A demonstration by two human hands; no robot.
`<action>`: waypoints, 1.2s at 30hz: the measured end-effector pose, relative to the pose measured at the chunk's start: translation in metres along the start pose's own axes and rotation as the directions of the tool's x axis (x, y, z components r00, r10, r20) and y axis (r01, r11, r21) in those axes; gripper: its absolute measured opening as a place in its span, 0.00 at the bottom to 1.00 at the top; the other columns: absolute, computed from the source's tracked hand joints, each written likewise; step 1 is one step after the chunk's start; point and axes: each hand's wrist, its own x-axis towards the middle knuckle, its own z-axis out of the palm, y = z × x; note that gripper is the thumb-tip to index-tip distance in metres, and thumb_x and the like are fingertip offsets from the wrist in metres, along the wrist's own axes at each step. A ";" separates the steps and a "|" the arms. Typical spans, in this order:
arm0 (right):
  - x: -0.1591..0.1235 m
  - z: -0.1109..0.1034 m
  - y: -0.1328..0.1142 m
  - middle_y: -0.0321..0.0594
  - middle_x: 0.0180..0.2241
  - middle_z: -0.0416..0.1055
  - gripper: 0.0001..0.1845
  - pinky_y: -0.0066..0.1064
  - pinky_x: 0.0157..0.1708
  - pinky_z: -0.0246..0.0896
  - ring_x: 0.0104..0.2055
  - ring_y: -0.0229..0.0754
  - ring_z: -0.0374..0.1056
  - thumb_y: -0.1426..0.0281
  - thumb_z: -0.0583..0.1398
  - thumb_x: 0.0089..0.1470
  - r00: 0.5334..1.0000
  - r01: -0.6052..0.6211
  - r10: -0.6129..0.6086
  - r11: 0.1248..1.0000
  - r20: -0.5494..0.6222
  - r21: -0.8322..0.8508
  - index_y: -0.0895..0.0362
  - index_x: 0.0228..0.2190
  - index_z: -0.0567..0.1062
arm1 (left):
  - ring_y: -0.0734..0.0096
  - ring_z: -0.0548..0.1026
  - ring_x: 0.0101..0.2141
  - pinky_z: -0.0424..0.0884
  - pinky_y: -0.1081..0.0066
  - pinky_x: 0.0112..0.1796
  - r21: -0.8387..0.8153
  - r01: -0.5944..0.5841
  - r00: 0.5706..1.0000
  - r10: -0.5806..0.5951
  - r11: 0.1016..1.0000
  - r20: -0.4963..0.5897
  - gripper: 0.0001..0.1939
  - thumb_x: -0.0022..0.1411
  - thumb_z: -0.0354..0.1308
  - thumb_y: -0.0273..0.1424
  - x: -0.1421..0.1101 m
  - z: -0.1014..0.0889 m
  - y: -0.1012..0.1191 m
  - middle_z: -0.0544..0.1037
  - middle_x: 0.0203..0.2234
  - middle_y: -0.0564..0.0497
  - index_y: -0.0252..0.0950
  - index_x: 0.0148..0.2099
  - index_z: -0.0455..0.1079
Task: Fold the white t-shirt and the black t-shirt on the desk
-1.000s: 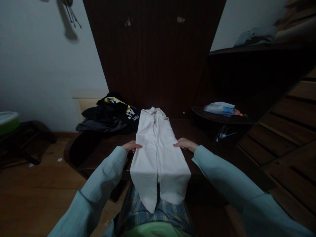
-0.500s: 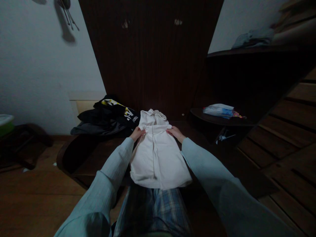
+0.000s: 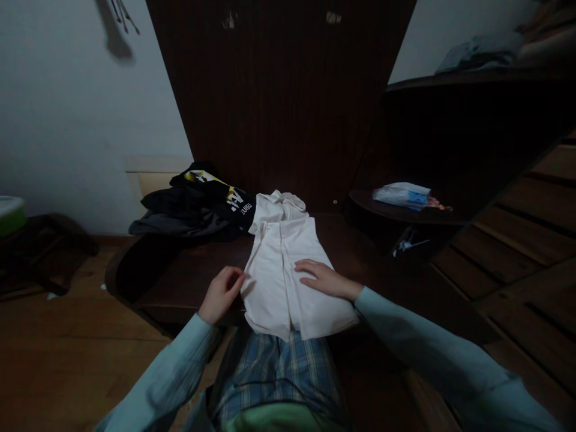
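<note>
A white garment (image 3: 270, 288), with a waistband and a centre seam, lies spread flat on the dark wooden bench, its lower end at the near edge. Its kind, shorts or skirt, is hard to tell in the dim light. My left hand (image 3: 222, 291) is at its left edge, thumb and fingertips brought together on the cloth. Flat on the right half rests my right hand (image 3: 324, 279), fingers stretched out and apart. Beyond the waistband sits another crumpled white cloth (image 3: 279, 207).
Dark clothes (image 3: 193, 207) with yellow and white print are heaped on the left of the bench (image 3: 180, 282). A plastic packet (image 3: 402, 195) lies on a low shelf at right. A tall dark panel (image 3: 283, 108) stands behind. Slatted wood (image 3: 517, 252) rises at far right.
Both hands have let go of the waistband corners and come nearer to me. The left is now at the garment's side edge, the right flat on its cloth.
</note>
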 end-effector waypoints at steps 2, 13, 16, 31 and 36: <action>-0.002 0.002 -0.012 0.44 0.40 0.69 0.11 0.33 0.45 0.57 0.44 0.40 0.63 0.71 0.55 0.49 1.000 -0.016 0.016 1.000 -0.010 -0.016 0.58 0.36 0.71 | 0.70 0.70 0.33 0.66 0.70 0.36 -0.043 -0.036 0.986 0.042 0.998 0.161 0.11 0.57 0.47 0.37 -0.028 -0.007 0.002 0.71 0.31 0.50 0.36 0.36 0.66; 0.069 0.018 -0.008 0.32 0.14 0.64 0.08 0.24 0.21 0.48 0.20 0.33 0.58 0.68 0.61 0.39 0.863 -0.504 0.501 0.858 0.062 0.101 0.60 0.16 0.71 | 0.66 0.68 0.37 0.65 0.66 0.39 -0.003 -0.205 0.969 0.204 0.979 0.137 0.05 0.54 0.52 0.29 -0.056 0.014 -0.001 0.71 0.33 0.48 0.37 0.35 0.65; 0.073 0.024 -0.005 0.30 0.12 0.61 0.06 0.24 0.20 0.46 0.19 0.33 0.57 0.72 0.62 0.35 0.842 -0.537 0.538 0.832 0.039 0.141 0.60 0.14 0.70 | 0.67 0.68 0.36 0.66 0.67 0.38 -0.061 -0.179 0.982 0.182 0.982 0.053 0.03 0.54 0.50 0.29 -0.064 0.021 0.002 0.71 0.30 0.48 0.36 0.32 0.64; 0.072 0.035 -0.010 0.27 0.11 0.63 0.09 0.17 0.12 0.43 0.13 0.30 0.63 0.80 0.51 0.49 0.778 -0.593 0.611 0.637 0.147 0.493 0.57 0.22 0.58 | 0.77 0.65 0.19 0.62 0.77 0.22 0.069 -0.036 0.987 0.047 0.997 -0.156 0.04 0.50 0.49 0.31 -0.098 0.016 0.020 0.64 0.17 0.57 0.38 0.25 0.58; 0.071 0.035 -0.017 0.29 0.13 0.65 0.08 0.18 0.11 0.43 0.13 0.31 0.64 0.77 0.52 0.50 0.761 -0.619 0.621 0.607 0.189 0.498 0.57 0.22 0.58 | 0.73 0.66 0.21 0.64 0.75 0.23 0.238 -0.112 0.958 0.168 0.965 -0.234 0.03 0.49 0.50 0.30 -0.103 0.025 0.012 0.64 0.19 0.55 0.38 0.26 0.58</action>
